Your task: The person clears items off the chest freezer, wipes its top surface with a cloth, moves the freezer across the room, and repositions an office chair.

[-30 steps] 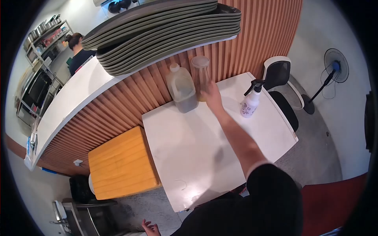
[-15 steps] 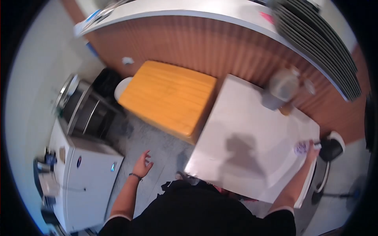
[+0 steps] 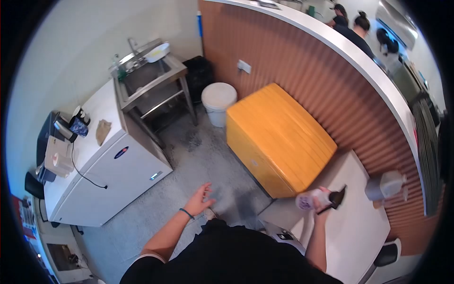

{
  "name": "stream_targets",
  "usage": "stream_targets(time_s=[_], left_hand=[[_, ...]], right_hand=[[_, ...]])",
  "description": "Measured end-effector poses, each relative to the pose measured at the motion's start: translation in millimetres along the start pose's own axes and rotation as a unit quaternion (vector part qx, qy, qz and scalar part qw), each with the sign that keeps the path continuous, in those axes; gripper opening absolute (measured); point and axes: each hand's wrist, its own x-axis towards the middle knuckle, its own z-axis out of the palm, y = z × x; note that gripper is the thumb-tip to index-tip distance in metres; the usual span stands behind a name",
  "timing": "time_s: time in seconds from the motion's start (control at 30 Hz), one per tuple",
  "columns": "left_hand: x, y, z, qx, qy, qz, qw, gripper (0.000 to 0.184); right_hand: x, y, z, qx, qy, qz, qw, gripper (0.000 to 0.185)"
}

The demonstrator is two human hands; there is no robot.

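Nearest the body, the left hand (image 3: 199, 202) is open and empty, fingers loosely curled above the grey floor (image 3: 182, 158), with a dark band (image 3: 187, 213) round its wrist. The right hand (image 3: 321, 201) is closed round the upper part of a spray bottle (image 3: 306, 200), just below its black trigger head (image 3: 337, 197). The bottle lies well over on its side, its base pointing toward the left hand's side; whether a finger rests on the trigger cannot be told.

The step in hand looks like handling the bottle one-handed, off the surface. Any move from here calls for a firm grip at the neck, fingers clear of the trigger unless spraying is meant, and room past the corner of the yellow box (image 3: 279, 137). Standing the bottle up would call for a turn of the wrist to bring the base down.

Beyond the bottle is the white counter (image 3: 350, 232), with a cloudy jug (image 3: 391, 183) at its far side by the ribbed partition (image 3: 302, 78). Farther off are a lidded white bucket (image 3: 219, 97), a white freezer (image 3: 113, 182) and a metal sink (image 3: 147, 75). Past the partition, two people (image 3: 355, 34) are partly in view, well apart from these hands.
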Motion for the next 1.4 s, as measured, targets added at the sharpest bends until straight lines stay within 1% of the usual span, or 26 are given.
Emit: stream_targets(time_s=[0.03, 0.07, 0.1, 0.17, 0.3, 0.37, 0.4, 0.43, 0.5, 0.53, 0.63, 0.67, 0.7, 0.73, 0.77, 0.8, 0.83, 0.87, 0.93, 0.97, 1.03, 1.13, 1.17, 1.23, 1.3, 1.4], left_hand=[[2, 1, -12, -0.008, 0.005, 0.031, 0.999, 0.064], [5, 5, -21, -0.018, 0.01, 0.062, 0.998, 0.066], [8, 8, -30, -0.024, 0.023, 0.06, 0.998, 0.066], [15, 14, -53, 0.109, 0.084, 0.188, 0.972, 0.074], [10, 17, -105, 0.07, 0.129, 0.158, 0.977, 0.078], [9, -10, -127, -0.015, 0.153, 0.013, 0.988, 0.075], [8, -29, -141, -0.068, 0.097, -0.021, 0.993, 0.069], [10, -49, -152, -0.069, 0.092, -0.023, 0.993, 0.069], [15, -70, -173, -0.251, -0.008, 0.058, 0.966, 0.068], [20, -71, -185, -0.192, -0.026, 0.067, 0.979, 0.072], [43, -63, -207, -0.214, 0.013, -0.008, 0.977, 0.079], [54, -65, -210, -0.207, 0.09, 0.014, 0.974, 0.087], [64, -74, -216, -0.204, 0.095, 0.013, 0.974, 0.087], [75, -87, -220, -0.171, 0.169, -0.049, 0.969, 0.09], [83, -101, -223, -0.137, 0.24, -0.114, 0.954, 0.093], [86, -119, -227, -0.13, 0.245, -0.097, 0.956, 0.092], [87, -133, -231, -0.112, 0.249, -0.127, 0.954, 0.091], [85, -148, -234, -0.096, 0.251, -0.159, 0.95, 0.09], [72, -177, -233, -0.084, 0.279, -0.233, 0.928, 0.089], [65, -186, -232, -0.091, 0.283, -0.288, 0.91, 0.091], [46, -205, -226, -0.103, 0.301, -0.374, 0.871, 0.092], [38, -194, -223, -0.117, 0.337, -0.473, 0.806, 0.087], [30, -201, -218, -0.073, 0.327, -0.507, 0.794, 0.085], [35, -190, -216, -0.109, 0.379, -0.507, 0.766, 0.084], [43, -178, -219, -0.131, 0.377, -0.533, 0.746, 0.083], [56, -163, -220, -0.163, 0.372, -0.559, 0.723, 0.082]], right_hand=[[4, 6, 48, -0.012, -0.041, -0.038, 0.998, 0.039], [-1, -42, 105, 0.029, -0.093, 0.019, 0.995, 0.035], [0, -26, 150, 0.092, -0.174, 0.053, 0.979, 0.032], [-18, -57, 238, 0.12, -0.256, 0.038, 0.959, 0.032], [-56, -106, 359, 0.071, -0.411, 0.017, 0.909, 0.034], [-71, -95, 394, 0.096, -0.47, -0.008, 0.878, 0.04], [-72, -92, 411, 0.189, -0.513, 0.042, 0.836, 0.046], [-66, -93, 421, 0.187, -0.511, 0.046, 0.838, 0.046], [-49, -97, 441, 0.176, -0.644, -0.056, 0.742, 0.046], [-43, -93, 451, 0.158, -0.687, -0.026, 0.709, 0.045], [-18, -86, 488, 0.062, -0.697, -0.003, 0.714, 0.039], [-6, -79, 504, 0.065, -0.699, -0.007, 0.712, 0.039], [5, -64, 522, -0.005, -0.657, -0.005, 0.754, 0.04], [17, -47, 540, -0.075, -0.611, -0.002, 0.788, 0.04], [28, -25, 559, -0.071, -0.617, -0.001, 0.784, 0.04], [41, -1, 581, -0.06, -0.561, 0.002, 0.826, 0.043], [58, 18, 605, -0.048, -0.502, 0.004, 0.864, 0.046], [80, 30, 630, -0.043, -0.51, 0.005, 0.859, 0.046], [119, 55, 673, -0.152, -0.448, -0.015, 0.881, 0.043], [132, 81, 696, -0.125, -0.406, -0.033, 0.905, 0.034], [157, 133, 740, -0.11, -0.408, 0.042, 0.905, 0.036], [189, 161, 797, -0.187, -0.387, 0.063, 0.901, 0.038], [195, 172, 816, -0.187, -0.397, 0.066, 0.896, 0.038], [205, 196, 858, -0.17, -0.236, -0.044, 0.956, 0.038], [210, 208, 892, -0.148, -0.239, -0.023, 0.959, 0.037], [208, 281, 931, -0.183, -0.206, 0.041, 0.96, 0.034]])
